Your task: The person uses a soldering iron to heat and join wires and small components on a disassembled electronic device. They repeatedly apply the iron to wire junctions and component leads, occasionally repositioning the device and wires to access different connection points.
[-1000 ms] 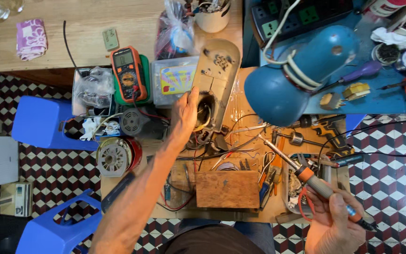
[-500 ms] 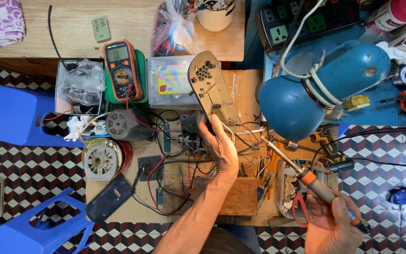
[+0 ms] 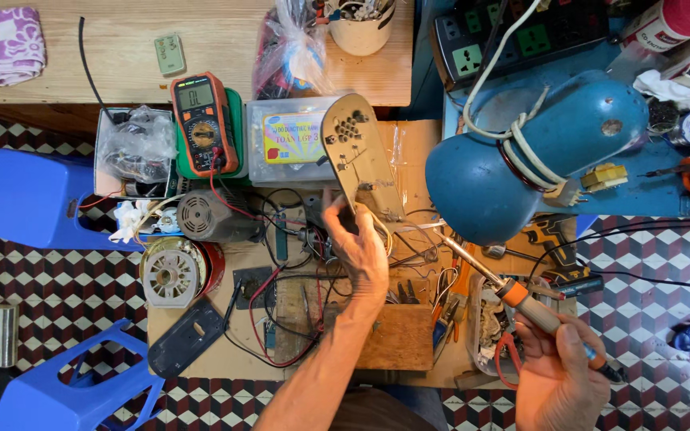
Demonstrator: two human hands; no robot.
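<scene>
My left hand [image 3: 358,249] grips the lower end of a long tan circuit board [image 3: 356,156] and holds it tilted up over the workbench. Thin wires trail from the board's lower edge. My right hand [image 3: 557,369] is closed around the wooden handle of a soldering iron [image 3: 495,277], whose metal tip points up and left toward the board's lower end, a short way from it. A wooden box [image 3: 397,335] sits just under my left forearm.
A blue desk lamp [image 3: 521,152] hangs over the right side. An orange multimeter [image 3: 204,124] with red leads, a clear plastic box [image 3: 289,144], a small grey motor [image 3: 209,215], a round motor part [image 3: 173,271] and blue stools [image 3: 29,199] surround the cluttered cardboard-covered bench.
My left hand moved from reaching far left across the bench back to the centre and now holds the tan board up. The soldering iron stayed raised in my right hand.
</scene>
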